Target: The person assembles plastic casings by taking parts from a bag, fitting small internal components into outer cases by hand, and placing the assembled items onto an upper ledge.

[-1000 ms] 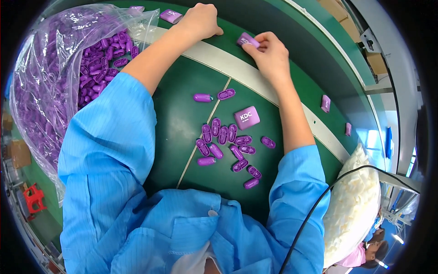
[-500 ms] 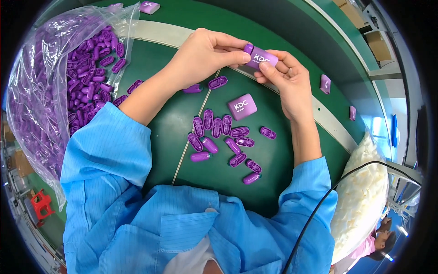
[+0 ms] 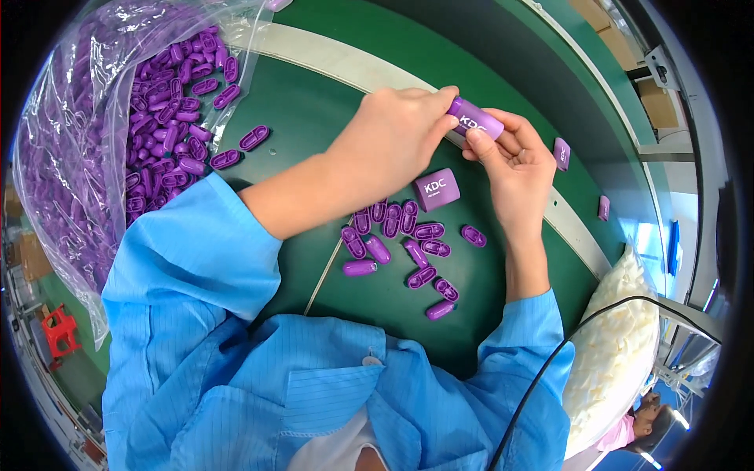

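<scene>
Over the pale rail at the far side of the table, my two hands meet on a rounded purple case [image 3: 482, 120] with white printing. My right hand [image 3: 517, 161] grips its right part between thumb and fingers. At the left end, my left hand [image 3: 397, 137] pinches a small purple cap [image 3: 455, 107] against the case; its fingertips partly cover that cap. A second purple case [image 3: 438, 189] lies on the green table below my hands. Several loose oval caps [image 3: 392, 220] are scattered nearer to me, some hollow side up; my left forearm passes close above them.
A clear plastic bag [image 3: 75, 149] full of purple caps [image 3: 169, 110] lies open at left. Beyond the pale rail [image 3: 330, 64] runs a green belt [image 3: 377, 35] with more cases [image 3: 561, 154]. At right are a bag of whitish pieces [image 3: 616, 330], a black cable [image 3: 532, 385] and another person [image 3: 635, 424].
My left hand has turned, back of the hand up, its fingertips closer round the cap end. The case tilts more, right end down. The whole view has shifted a little.
</scene>
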{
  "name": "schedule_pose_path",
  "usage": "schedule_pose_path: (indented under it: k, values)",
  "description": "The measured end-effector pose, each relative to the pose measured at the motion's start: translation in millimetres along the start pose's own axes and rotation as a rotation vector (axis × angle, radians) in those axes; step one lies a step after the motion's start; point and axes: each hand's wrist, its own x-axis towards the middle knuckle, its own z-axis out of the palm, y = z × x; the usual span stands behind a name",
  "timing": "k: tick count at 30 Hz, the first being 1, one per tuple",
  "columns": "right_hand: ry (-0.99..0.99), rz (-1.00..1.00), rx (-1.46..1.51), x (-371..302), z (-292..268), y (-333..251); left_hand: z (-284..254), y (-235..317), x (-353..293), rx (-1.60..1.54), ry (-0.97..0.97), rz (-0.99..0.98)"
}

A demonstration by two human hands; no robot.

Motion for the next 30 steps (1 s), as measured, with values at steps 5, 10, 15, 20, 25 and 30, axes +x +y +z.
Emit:
schedule_pose_path:
  k: [5,10,15,20,25,30]
  values:
    - [0.146,-0.237,-0.309,-7,13,3,11,15,-6,-0.005,0.038,-0.058]
    - [0.083,-0.021,0.081,0,7,7,7,8,-1,-0.063,0.011,-0.055]
    - [-0.103,0.142,0.236,11,-9,5,-2,-16,16,-0.621,-0.203,-0.367]
    - [-0.291,0.259,0.281,-2,7,-6,1,2,26,-1.289,-0.196,-0.634]
    - [-0.407,0.302,0.317,-10,14,-10,5,8,15,-1.273,-0.15,-0.525]
    - [-0.341,0.204,0.355,-23,26,-14,0,22,8,-1.161,-0.017,-0.505]
